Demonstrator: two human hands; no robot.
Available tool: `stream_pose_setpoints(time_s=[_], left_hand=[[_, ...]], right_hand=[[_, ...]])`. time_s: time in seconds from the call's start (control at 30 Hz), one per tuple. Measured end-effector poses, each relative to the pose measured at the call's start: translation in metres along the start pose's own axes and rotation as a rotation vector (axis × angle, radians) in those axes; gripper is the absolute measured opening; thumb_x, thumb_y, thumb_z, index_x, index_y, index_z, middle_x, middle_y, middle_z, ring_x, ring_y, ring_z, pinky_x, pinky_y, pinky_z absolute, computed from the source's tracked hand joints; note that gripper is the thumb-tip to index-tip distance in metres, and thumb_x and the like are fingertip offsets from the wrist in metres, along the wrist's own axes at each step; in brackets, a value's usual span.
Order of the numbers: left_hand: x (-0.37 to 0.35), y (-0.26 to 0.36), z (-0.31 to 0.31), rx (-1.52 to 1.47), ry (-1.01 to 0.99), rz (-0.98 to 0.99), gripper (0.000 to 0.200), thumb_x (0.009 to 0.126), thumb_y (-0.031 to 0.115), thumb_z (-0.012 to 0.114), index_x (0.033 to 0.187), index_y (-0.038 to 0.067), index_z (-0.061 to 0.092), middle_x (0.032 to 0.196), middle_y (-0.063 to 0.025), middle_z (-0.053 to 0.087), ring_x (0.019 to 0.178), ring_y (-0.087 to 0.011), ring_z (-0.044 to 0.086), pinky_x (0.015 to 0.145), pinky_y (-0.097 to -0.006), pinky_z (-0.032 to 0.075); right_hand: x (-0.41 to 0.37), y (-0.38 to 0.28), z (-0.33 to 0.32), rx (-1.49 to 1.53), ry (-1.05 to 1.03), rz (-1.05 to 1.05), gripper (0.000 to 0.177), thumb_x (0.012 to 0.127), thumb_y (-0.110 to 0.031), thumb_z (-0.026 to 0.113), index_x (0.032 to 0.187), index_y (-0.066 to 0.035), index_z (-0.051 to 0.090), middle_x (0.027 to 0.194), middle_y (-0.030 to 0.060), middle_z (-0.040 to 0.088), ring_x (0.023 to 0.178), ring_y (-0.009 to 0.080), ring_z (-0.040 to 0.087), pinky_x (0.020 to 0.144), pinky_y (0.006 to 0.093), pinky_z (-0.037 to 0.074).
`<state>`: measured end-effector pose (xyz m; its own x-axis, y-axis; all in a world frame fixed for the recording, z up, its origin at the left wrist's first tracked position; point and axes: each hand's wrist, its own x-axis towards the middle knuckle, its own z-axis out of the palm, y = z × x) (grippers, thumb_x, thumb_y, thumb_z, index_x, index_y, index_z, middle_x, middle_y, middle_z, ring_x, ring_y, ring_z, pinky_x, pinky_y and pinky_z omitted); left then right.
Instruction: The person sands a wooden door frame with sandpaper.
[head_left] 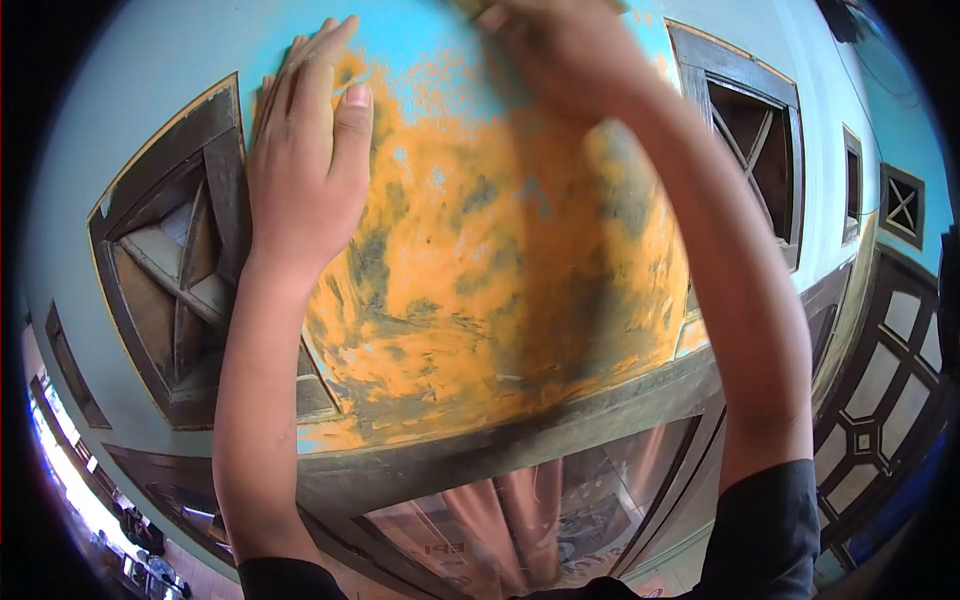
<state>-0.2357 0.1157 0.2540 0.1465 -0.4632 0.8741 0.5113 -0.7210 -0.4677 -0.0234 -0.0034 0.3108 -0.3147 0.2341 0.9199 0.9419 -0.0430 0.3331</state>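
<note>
My left hand (310, 150) lies against the wall with its fingers stretched upward and the thumb apart, holding nothing. Orange and dark blotches cover the wall patch (440, 260) beside it, with turquoise paint (420, 35) showing above. At the top edge of the view, my right hand (560, 50) is blurred by motion, its fingers bent against the wall. Slivers of something yellowish-brown show at both sides of that hand, but most of it is hidden or cut off, so I cannot make out what it is.
A dark wooden vent frame with crossed bars (175, 270) is set in the wall at left, a similar one (755, 150) at right. Below the patch runs a dark wooden beam (400, 470) above a glass pane with curtains (520, 510). A panelled door (880, 390) stands far right.
</note>
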Motion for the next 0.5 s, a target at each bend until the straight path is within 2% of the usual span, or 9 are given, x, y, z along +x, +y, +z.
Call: stream_pose_setpoints(time_s=[0.07, 0.13, 0.2, 0.27, 0.33, 0.43, 0.5], left_hand=[[0.003, 0.002, -0.003, -0.081, -0.012, -0.032, 0.044, 0.105, 0.023, 0.047, 0.146, 0.008, 0.050, 0.147, -0.0190, 0.054, 0.139, -0.0391, 0.047, 0.118, -0.0490, 0.033], [0.002, 0.003, -0.001, -0.071, 0.011, -0.046, 0.045, 0.105, 0.024, 0.047, 0.147, 0.007, 0.049, 0.147, -0.0193, 0.054, 0.139, -0.0387, 0.047, 0.118, -0.0487, 0.032], [0.001, 0.000, 0.000, -0.042, -0.004, -0.042, 0.047, 0.106, 0.026, 0.046, 0.149, 0.007, 0.046, 0.149, -0.0201, 0.051, 0.141, -0.0383, 0.045, 0.119, -0.0477, 0.032], [0.000, -0.004, -0.002, 0.008, -0.060, -0.020, 0.050, 0.109, 0.029, 0.042, 0.154, 0.008, 0.041, 0.153, -0.0213, 0.047, 0.144, -0.0380, 0.041, 0.119, -0.0460, 0.032], [0.002, 0.001, -0.002, 0.010, -0.066, -0.077, 0.050, 0.109, 0.030, 0.042, 0.155, 0.008, 0.041, 0.153, -0.0215, 0.046, 0.144, -0.0384, 0.041, 0.119, -0.0466, 0.031], [0.000, 0.006, -0.003, 0.000, -0.099, -0.120, 0.052, 0.109, 0.032, 0.043, 0.155, 0.008, 0.040, 0.154, -0.0220, 0.045, 0.145, -0.0391, 0.040, 0.120, -0.0476, 0.031], [0.002, 0.006, -0.003, 0.023, -0.096, -0.107, 0.053, 0.108, 0.033, 0.043, 0.155, 0.008, 0.040, 0.154, -0.0223, 0.045, 0.145, -0.0393, 0.039, 0.120, -0.0480, 0.030]], right_hand=[[-0.040, -0.035, 0.029, -0.210, 0.046, -0.381, 0.055, 0.104, -0.025, 0.049, 0.158, -0.023, 0.039, 0.169, 0.0123, 0.022, 0.156, 0.0378, 0.013, 0.127, 0.0561, 0.011], [-0.035, -0.026, 0.030, -0.133, 0.092, -0.379, 0.052, 0.108, -0.032, 0.043, 0.159, -0.025, 0.038, 0.169, 0.0126, 0.023, 0.157, 0.0375, 0.012, 0.127, 0.0555, 0.010], [-0.003, 0.024, 0.018, -0.014, 0.166, -0.043, 0.051, 0.110, -0.038, 0.037, 0.159, -0.025, 0.038, 0.168, 0.0137, 0.025, 0.157, 0.0378, 0.012, 0.127, 0.0557, 0.010], [0.020, 0.068, 0.015, -0.076, 0.315, 0.085, 0.051, 0.110, -0.040, 0.035, 0.158, -0.024, 0.040, 0.167, 0.0163, 0.025, 0.156, 0.0392, 0.013, 0.126, 0.0565, 0.013], [-0.001, 0.008, 0.002, -0.063, 0.214, 0.055, 0.051, 0.109, -0.041, 0.036, 0.157, -0.024, 0.041, 0.168, 0.0169, 0.025, 0.156, 0.0403, 0.013, 0.126, 0.0572, 0.012], [-0.039, -0.026, 0.047, -0.201, 0.212, -0.381, 0.054, 0.110, -0.047, 0.035, 0.160, -0.027, 0.034, 0.168, 0.0160, 0.022, 0.156, 0.0388, 0.012, 0.126, 0.0574, 0.011], [-0.027, 0.004, 0.033, -0.192, 0.144, -0.240, 0.053, 0.110, -0.044, 0.033, 0.160, -0.027, 0.032, 0.168, 0.0139, 0.024, 0.156, 0.0363, 0.014, 0.127, 0.0562, 0.013]])
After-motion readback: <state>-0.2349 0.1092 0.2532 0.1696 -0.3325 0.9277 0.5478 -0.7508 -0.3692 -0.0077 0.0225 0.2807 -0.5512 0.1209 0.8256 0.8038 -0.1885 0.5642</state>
